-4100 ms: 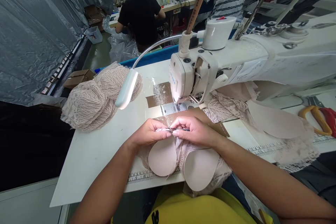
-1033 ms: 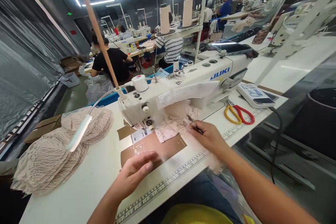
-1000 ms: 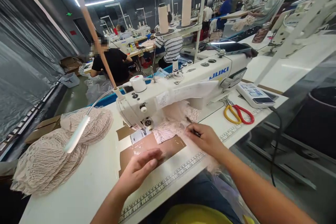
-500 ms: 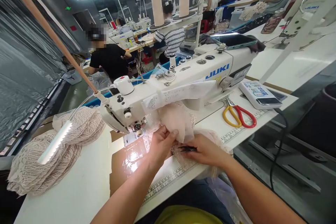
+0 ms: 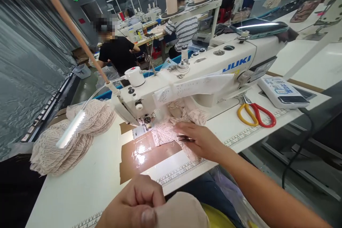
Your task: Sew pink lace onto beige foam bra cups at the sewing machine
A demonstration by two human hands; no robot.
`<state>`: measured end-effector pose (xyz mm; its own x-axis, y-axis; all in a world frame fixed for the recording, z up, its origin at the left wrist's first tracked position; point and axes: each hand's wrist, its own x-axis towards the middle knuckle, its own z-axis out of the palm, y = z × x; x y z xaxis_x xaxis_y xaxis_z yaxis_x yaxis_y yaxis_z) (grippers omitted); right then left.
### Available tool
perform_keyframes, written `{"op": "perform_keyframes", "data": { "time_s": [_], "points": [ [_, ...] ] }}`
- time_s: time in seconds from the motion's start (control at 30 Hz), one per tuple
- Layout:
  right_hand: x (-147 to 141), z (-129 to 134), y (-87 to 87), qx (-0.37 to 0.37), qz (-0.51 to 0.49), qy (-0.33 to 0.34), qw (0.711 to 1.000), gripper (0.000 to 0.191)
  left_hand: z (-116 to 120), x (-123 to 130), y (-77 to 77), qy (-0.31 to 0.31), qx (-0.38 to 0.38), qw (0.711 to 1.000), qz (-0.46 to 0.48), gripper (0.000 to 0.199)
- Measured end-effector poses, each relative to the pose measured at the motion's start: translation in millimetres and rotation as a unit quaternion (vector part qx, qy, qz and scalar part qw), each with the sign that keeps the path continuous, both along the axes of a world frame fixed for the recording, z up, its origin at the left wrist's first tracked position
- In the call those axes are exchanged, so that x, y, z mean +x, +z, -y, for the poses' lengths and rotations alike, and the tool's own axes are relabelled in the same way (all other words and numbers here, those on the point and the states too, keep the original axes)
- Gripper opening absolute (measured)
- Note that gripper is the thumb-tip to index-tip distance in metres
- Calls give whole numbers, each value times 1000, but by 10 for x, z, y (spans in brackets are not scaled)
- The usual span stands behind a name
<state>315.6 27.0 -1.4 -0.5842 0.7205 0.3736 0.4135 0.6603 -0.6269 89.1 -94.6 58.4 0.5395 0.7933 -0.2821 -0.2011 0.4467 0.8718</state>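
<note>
In the head view, your left hand grips (image 5: 135,203) a smooth beige cup (image 5: 181,212) just beyond the desk's (image 5: 80,181) front edge, while your right hand (image 5: 199,140) clasps dark thread snips (image 5: 186,139) over the lace fabric (image 5: 166,134), which lies between the Juki sewing machine (image 5: 213,65) and that edge. You seem to be sorting and handling pieces rather than stitching, since neither hand is at the needle. The next move likely calls for a clear look at the cup's rim, keeping the snips' points off the lace so nothing snags.
</note>
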Motion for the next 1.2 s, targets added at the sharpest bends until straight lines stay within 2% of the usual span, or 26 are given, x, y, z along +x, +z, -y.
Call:
{"op": "perform_keyframes", "data": {
  "time_s": [0.07,0.13,0.23,0.27,0.3,0.37,0.43,0.5,0.53,0.57,0.63,0.7,0.77,0.83,0.93,1.0,1.07,1.13,1.2],
  "points": [
    [-214,-64,-20,4,133,-7,991,42,64,-146,-5,68,-17,997,18,37],
    [-292,-124,-60,-6,242,-44,969,43,132,-386,-44,212,-18,976,42,32],
    [-126,-210,-120,3,308,-111,945,36,263,-803,-209,451,41,889,70,33],
    [-19,-232,-136,11,310,-134,941,34,311,-911,-286,498,54,862,77,39],
    [96,-247,-148,20,309,-150,939,34,358,-989,-367,513,42,854,82,45],
    [293,-236,-154,33,300,-166,939,36,440,-1055,-516,497,-12,864,79,43],
    [371,-164,-128,48,273,-202,939,36,490,-1041,-617,456,-66,885,69,28],
    [276,-44,-79,75,213,-213,951,36,497,-1012,-658,426,-73,900,54,19],
    [162,21,-54,83,176,-199,960,36,484,-1006,-661,417,-61,906,43,18],
    [9,84,-34,79,144,-168,972,36,462,-1006,-656,409,-43,911,29,18],
    [-372,181,-13,30,126,-63,990,34,399,-1023,-633,391,1,920,-12,20],
    [-772,229,-17,-4,135,28,990,41,328,-1048,-600,368,34,926,-70,23],
    [-1100,243,-32,-27,145,63,987,45,269,-1080,-555,354,49,926,-124,26],
    [-1297,257,-40,-60,150,128,979,40,236,-1129,-490,359,47,922,-136,29],
    [-1361,308,-23,-138,108,260,950,33,236,-1240,-357,393,40,917,-48,29],
    [-1319,344,10,-180,78,259,946,33,249,-1317,-274,419,49,906,37,27],
    [-1270,364,49,-207,73,202,954,37,255,-1374,-225,418,64,903,74,25],
    [-1240,369,81,-235,74,169,954,44,248,-1405,-216,384,82,919,41,29],
    [-1230,369,102,-256,59,171,950,50,231,-1417,-232,319,94,943,-28,33]
  ]
}}
